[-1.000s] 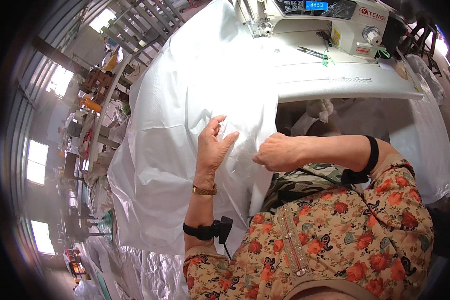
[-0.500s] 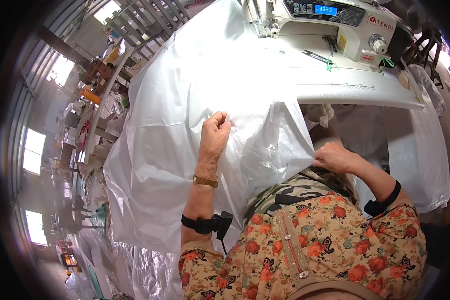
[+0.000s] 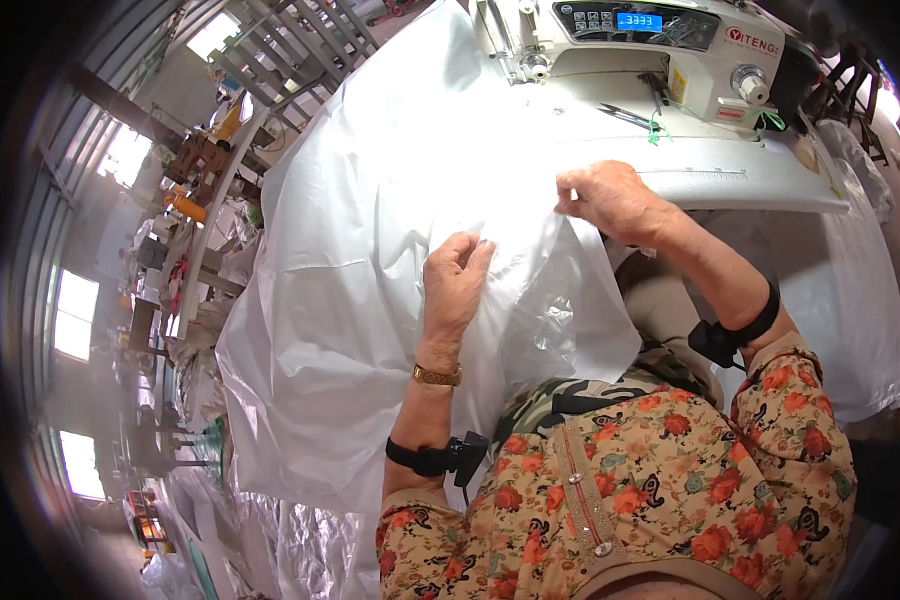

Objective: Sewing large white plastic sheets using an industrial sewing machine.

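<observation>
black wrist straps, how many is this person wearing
2: one black wrist strap on the left forearm, just below a gold watch, and one on the right forearm. Both hands, left hand and right hand, pinch the white plastic sheet.

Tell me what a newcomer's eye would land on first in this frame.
A big sheet of thin white fabric fills the middle, draped over the white sewing table and spilling toward the floor. Both bare hands pinch it: the left hand at centre, the right hand at its edge by the table. Above them stands a white industrial sewing machine with a lit blue display.
</observation>
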Motion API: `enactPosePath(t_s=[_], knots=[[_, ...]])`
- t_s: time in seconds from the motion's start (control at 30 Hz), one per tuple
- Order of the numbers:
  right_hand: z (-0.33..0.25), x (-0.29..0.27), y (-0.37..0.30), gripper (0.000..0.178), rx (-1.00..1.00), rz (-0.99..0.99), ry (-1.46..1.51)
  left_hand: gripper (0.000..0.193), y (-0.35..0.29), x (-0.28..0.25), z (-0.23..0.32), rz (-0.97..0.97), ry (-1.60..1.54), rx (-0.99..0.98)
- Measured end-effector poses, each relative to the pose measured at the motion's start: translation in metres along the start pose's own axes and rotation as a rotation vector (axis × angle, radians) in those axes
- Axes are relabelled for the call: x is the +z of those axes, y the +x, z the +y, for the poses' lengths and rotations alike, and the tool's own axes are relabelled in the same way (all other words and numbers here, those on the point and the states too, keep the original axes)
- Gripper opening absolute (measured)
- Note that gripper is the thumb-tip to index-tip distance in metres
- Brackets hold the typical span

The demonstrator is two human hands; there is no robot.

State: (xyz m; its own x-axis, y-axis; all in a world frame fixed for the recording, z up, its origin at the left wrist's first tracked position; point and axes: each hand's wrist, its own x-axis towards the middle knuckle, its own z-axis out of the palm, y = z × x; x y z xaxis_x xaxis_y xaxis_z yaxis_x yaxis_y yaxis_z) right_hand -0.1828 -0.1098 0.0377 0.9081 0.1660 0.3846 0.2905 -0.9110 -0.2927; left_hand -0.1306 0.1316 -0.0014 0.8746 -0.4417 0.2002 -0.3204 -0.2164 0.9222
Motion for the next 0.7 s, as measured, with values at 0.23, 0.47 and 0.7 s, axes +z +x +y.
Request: enactPosePath(t_s=[0.23, 0.47, 0.7], knots=[[-0.005, -0.015, -0.006, 0.026, 0.021, -0.081, -0.076, 0.017, 0.017, 0.012, 0.016, 0.028, 0.118, 0.053], [-0.011, 0.002, -0.01, 0.022, -0.07, 0.172, -0.14, 0.033, 0.026, 0.03, 0.013, 0.034, 0.064, -0.011], [-0.016, 0.039, -0.013, 0.026, -0.075, 0.46, 0.147, 0.028, 0.029, 0.035, 0.012, 0.064, 0.043, -0.034]])
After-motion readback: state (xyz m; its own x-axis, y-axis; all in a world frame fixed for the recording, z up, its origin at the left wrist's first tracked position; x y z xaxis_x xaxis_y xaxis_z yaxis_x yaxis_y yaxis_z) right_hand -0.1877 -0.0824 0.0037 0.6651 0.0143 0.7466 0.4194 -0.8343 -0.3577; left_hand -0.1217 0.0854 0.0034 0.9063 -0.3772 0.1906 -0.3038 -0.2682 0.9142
